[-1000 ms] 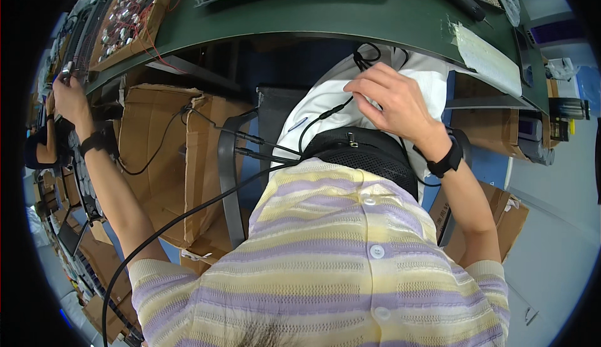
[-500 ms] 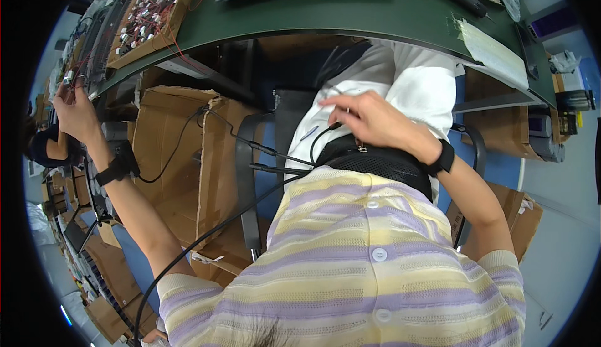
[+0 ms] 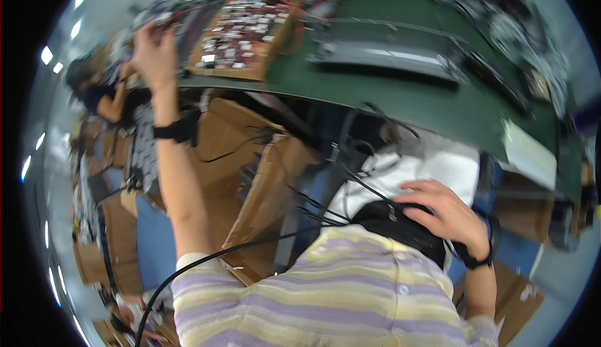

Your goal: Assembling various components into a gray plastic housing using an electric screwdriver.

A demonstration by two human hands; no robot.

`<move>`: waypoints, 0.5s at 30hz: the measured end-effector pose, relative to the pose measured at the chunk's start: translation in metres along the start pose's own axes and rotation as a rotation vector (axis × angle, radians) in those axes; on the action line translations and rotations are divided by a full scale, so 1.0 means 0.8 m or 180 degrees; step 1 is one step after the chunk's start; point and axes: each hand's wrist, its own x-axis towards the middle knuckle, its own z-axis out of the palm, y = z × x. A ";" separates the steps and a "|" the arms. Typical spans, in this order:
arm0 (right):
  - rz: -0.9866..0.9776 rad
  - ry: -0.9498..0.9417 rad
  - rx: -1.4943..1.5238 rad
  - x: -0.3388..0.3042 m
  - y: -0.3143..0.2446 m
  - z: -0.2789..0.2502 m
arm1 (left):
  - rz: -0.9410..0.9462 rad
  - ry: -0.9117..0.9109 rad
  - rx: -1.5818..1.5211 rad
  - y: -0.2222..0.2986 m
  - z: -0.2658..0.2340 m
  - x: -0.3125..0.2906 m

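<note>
My left hand (image 3: 156,56) is raised at the far left end of the green table, its fingers pinched on a red wire (image 3: 181,14) with a small pale connector, blurred by motion. Just right of it lies a shallow cardboard tray (image 3: 195,68) full of small white connectors with red and dark wires. My right hand (image 3: 446,217) rests over the black waist bag (image 3: 375,218) at my lap, fingers stretched out and holding nothing visible. Black cables (image 3: 313,203) run from beside the bag toward the left. Both wrists wear black straps.
On the green table (image 3: 375,90) lie a long translucent grey housing (image 3: 394,49), a black stick-shaped tool (image 3: 498,81) and a pale sheet (image 3: 529,156). Plastic bags crowd the back. An open cardboard box (image 3: 247,206) stands below. Another person (image 3: 103,93) works at far left.
The view has swung left and up, showing more of the table. My right hand has moved off the cable end onto the waist bag. My left hand stays raised with the wire.
</note>
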 end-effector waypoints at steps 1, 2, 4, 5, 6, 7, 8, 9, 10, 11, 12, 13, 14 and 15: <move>0.0205 0.0131 -0.0079 -0.007 -0.004 -0.008 | -0.0103 0.0005 -0.0325 -0.007 0.006 0.006; 0.0192 0.0266 -0.0061 -0.012 -0.002 -0.017 | -0.0299 0.0020 -0.0314 -0.004 0.006 0.012; 0.0129 0.0370 -0.0031 -0.013 -0.005 -0.032 | -0.0678 0.0033 -0.0454 -0.008 0.000 0.017; 0.0409 0.0505 0.0183 -0.011 -0.009 -0.038 | -0.0848 0.0048 -0.0579 -0.015 -0.007 0.019; 0.0706 0.0655 0.0391 -0.010 -0.013 -0.045 | -0.0947 0.0031 -0.0608 -0.031 -0.012 0.023; 0.0671 0.0655 0.0383 -0.010 -0.014 -0.051 | -0.0944 0.0002 -0.0360 -0.028 -0.017 0.022; 0.0606 0.0735 0.0331 -0.008 -0.014 -0.057 | -0.1037 -0.0035 -0.0688 -0.050 -0.011 0.021; 0.0499 0.0787 0.0296 -0.006 -0.015 -0.062 | -0.1118 -0.0055 -0.0967 -0.077 -0.016 0.018; 0.0536 0.0815 0.0293 -0.003 -0.017 -0.067 | -0.1202 -0.0023 -0.1109 -0.076 -0.010 0.011; 0.0521 0.0819 0.0280 0.000 -0.017 -0.073 | -0.1182 -0.0135 -0.1204 -0.076 -0.006 0.006; 0.0562 0.0877 0.0285 0.000 -0.016 -0.078 | -0.1302 -0.0246 -0.1289 -0.056 0.001 0.003; 0.0597 0.0925 0.0301 0.000 -0.016 -0.081 | -0.1417 -0.0363 -0.1356 -0.032 0.005 0.002; 0.0634 0.1011 0.0325 0.003 -0.017 -0.084 | -0.1457 -0.0440 -0.1597 -0.020 0.010 0.000; 0.0633 0.1004 0.0330 0.007 -0.016 -0.088 | -0.1458 -0.0442 -0.1588 -0.015 0.012 -0.001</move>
